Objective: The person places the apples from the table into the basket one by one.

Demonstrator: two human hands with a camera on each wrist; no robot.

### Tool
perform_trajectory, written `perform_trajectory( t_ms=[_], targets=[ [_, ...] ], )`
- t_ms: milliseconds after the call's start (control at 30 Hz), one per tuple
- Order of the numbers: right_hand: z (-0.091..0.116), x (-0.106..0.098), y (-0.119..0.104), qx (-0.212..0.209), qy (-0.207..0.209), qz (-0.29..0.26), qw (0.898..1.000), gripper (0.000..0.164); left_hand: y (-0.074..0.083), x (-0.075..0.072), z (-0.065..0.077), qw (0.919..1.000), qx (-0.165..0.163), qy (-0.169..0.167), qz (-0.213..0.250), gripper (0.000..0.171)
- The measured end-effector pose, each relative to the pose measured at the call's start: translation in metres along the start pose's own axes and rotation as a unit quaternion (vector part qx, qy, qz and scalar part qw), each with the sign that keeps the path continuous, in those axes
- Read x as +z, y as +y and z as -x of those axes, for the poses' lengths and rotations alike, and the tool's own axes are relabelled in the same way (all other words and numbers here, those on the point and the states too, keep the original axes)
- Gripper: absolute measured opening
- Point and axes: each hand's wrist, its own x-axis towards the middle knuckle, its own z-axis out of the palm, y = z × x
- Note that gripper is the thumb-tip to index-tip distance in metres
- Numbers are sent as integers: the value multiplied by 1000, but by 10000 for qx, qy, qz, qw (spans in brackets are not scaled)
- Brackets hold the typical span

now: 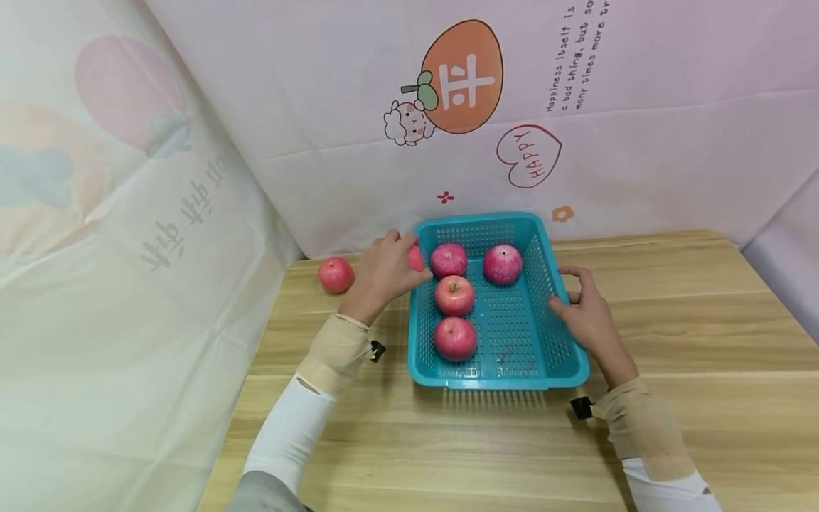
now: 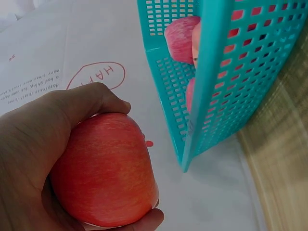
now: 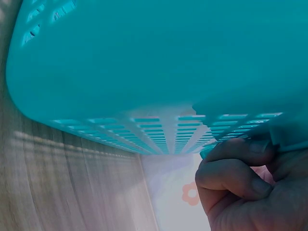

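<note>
My left hand grips a red apple beside the left rim of a teal plastic basket, close to its back corner. Only a sliver of this apple shows past the fingers in the head view. On the other side, my right hand holds the basket's right rim, thumb over the edge and the other fingers curled outside. Inside the basket, a pink-streaked apple, a red apple and another red apple line the left side. A second streaked apple sits at the back right.
One more red apple lies on the wooden table, left of my left hand near the back edge. A white printed cloth hangs behind the table, and another pale cloth hangs along the left side.
</note>
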Motion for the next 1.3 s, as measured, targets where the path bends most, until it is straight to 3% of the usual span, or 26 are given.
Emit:
perform_trajectory(
  t_ms=[700,1300],
  targets=[
    [1,-1,-2,79,-55,-53,9999,62,19,1,-8,9995,111,-212,-182,53],
    [-1,0,-2,29,-29,-13,10000,62,31,6,-9,9982,157,-564,-131,78]
  ],
)
